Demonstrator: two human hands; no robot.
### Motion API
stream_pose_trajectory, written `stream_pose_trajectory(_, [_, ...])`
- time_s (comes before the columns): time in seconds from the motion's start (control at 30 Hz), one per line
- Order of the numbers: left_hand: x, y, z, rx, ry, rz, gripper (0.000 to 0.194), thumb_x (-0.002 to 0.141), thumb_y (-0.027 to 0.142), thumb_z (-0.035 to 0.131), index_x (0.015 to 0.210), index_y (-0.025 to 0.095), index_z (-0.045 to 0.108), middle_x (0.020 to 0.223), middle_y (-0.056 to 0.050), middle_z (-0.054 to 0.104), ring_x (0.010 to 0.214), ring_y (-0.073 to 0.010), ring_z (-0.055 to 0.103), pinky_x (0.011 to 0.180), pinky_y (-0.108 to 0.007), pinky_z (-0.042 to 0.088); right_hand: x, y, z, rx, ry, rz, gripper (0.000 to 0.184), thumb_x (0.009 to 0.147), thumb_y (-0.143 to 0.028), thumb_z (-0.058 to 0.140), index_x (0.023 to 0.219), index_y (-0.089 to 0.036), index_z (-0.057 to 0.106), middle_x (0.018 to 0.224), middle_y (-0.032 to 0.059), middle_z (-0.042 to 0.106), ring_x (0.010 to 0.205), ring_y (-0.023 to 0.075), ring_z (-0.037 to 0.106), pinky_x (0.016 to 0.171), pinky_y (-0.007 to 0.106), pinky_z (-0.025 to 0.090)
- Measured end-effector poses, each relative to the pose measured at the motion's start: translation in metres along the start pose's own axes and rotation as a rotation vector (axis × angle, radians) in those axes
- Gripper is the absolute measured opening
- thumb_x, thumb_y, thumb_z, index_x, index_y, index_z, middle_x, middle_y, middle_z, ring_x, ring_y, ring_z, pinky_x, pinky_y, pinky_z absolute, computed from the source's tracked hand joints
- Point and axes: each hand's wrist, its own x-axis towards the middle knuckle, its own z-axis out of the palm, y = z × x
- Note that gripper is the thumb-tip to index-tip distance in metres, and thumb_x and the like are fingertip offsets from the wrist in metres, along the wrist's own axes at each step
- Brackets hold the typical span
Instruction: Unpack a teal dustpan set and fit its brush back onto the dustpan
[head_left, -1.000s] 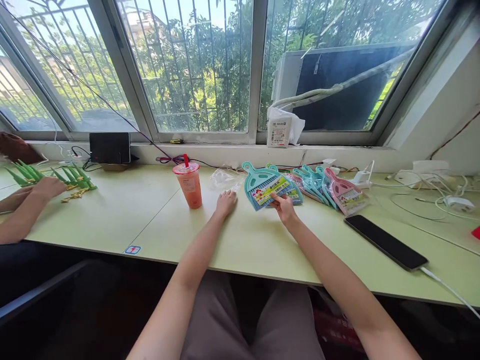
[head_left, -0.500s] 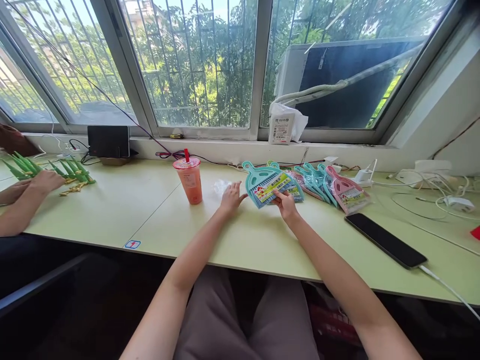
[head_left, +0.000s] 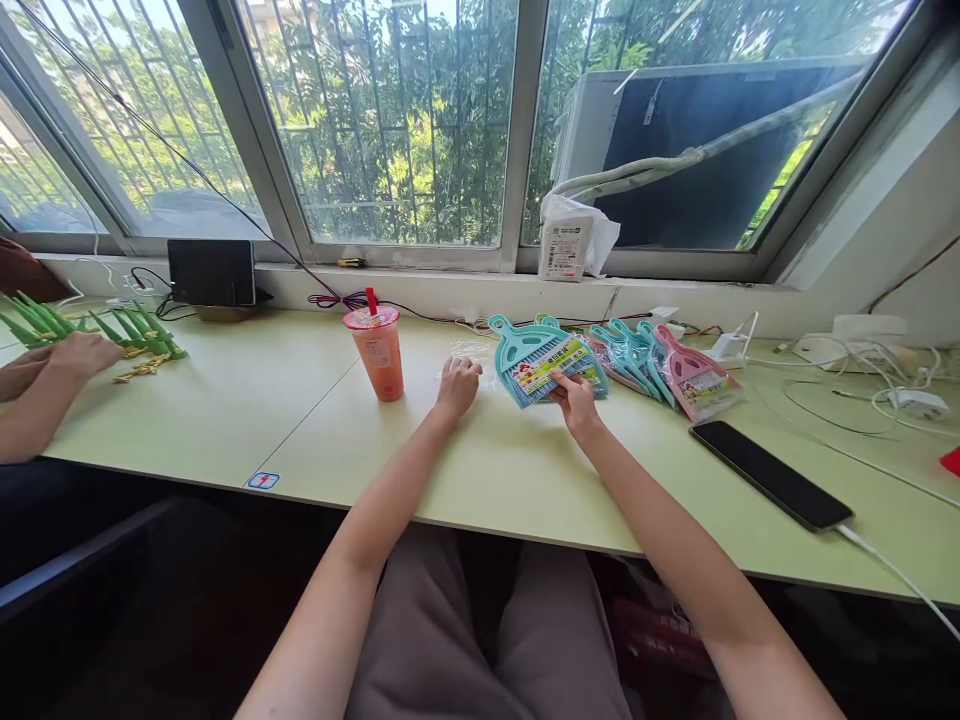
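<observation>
A teal mini dustpan-and-brush set (head_left: 536, 362) with a colourful label lies on the pale green table (head_left: 495, 470), at the left end of a row of similar teal and pink sets (head_left: 660, 370). My right hand (head_left: 574, 398) pinches the lower right edge of the teal set. My left hand (head_left: 457, 384) rests with curled fingers on the table just left of it, on or beside a clear plastic wrapper (head_left: 469, 355); whether it grips the wrapper I cannot tell.
An orange drink cup (head_left: 376, 350) with a red straw stands left of my left hand. A black phone (head_left: 768, 473) lies at the right with a cable. Chargers and cables (head_left: 862, 375) crowd the far right. Another person's hand (head_left: 79, 352) works on green pieces (head_left: 135, 335) at the left.
My left hand moved right toward the teal set, then curled its fingers on the table. My right hand stayed on the set, which shifted slightly.
</observation>
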Motion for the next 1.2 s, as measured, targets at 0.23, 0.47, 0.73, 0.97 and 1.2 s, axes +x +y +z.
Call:
stream_pose_trajectory(0.23, [0.000,0.022,0.000,-0.009,-0.167,0.134,0.028,0.089,0.020,0.045,0.091,0.015,0.073,0.097,-0.011,0.070,0.096,-0.0238,0.060,0.098,-0.039,0.040,0.000,0.000,-0.002,-0.028,-0.002,-0.010,0.026,0.062,-0.025,0.083,0.079,-0.019,0.063,0.079,0.0015,0.073,0.078,0.0204,0.071,0.070,0.032,0.064])
stream_pose_trajectory(0.47, [-0.001,0.002,-0.006,0.091,-0.167,-0.200,0.032,0.085,0.029,0.055,0.112,0.014,0.063,0.110,-0.015,0.066,0.104,-0.0291,0.058,0.089,-0.041,0.043,0.001,0.001,-0.003,-0.048,-0.002,0.006,0.020,0.067,-0.021,0.079,0.077,-0.018,0.062,0.077,0.0026,0.073,0.077,0.0206,0.072,0.071,0.032,0.064])
stream_pose_trajectory(0.73, [0.003,-0.005,-0.012,0.111,-0.251,-0.325,0.029,0.080,-0.001,0.045,0.092,0.013,0.066,0.094,-0.015,0.068,0.094,-0.0249,0.065,0.075,-0.031,0.048,0.001,-0.003,-0.001,-0.097,-0.058,0.189,0.014,0.070,-0.007,0.073,0.079,-0.014,0.064,0.077,0.0055,0.074,0.068,0.0185,0.071,0.065,0.030,0.063])
stream_pose_trajectory(0.97, [0.002,-0.011,-0.022,0.108,-0.075,-0.393,0.032,0.090,0.005,0.036,0.106,0.014,0.063,0.094,-0.015,0.068,0.092,-0.0254,0.066,0.075,-0.033,0.047,-0.005,-0.006,0.005,-0.165,-0.146,0.284,0.011,0.072,-0.003,0.069,0.079,-0.012,0.067,0.078,0.0079,0.075,0.065,0.0178,0.071,0.060,0.027,0.062])
stream_pose_trajectory(1.2, [0.001,-0.017,-0.021,0.110,0.057,-0.398,0.030,0.096,0.019,0.034,0.100,0.015,0.064,0.091,-0.014,0.069,0.092,-0.0261,0.064,0.086,-0.037,0.046,-0.002,0.000,0.002,-0.151,-0.037,0.236,0.014,0.071,-0.003,0.071,0.077,-0.013,0.064,0.073,0.0056,0.074,0.063,0.0168,0.070,0.060,0.027,0.063])
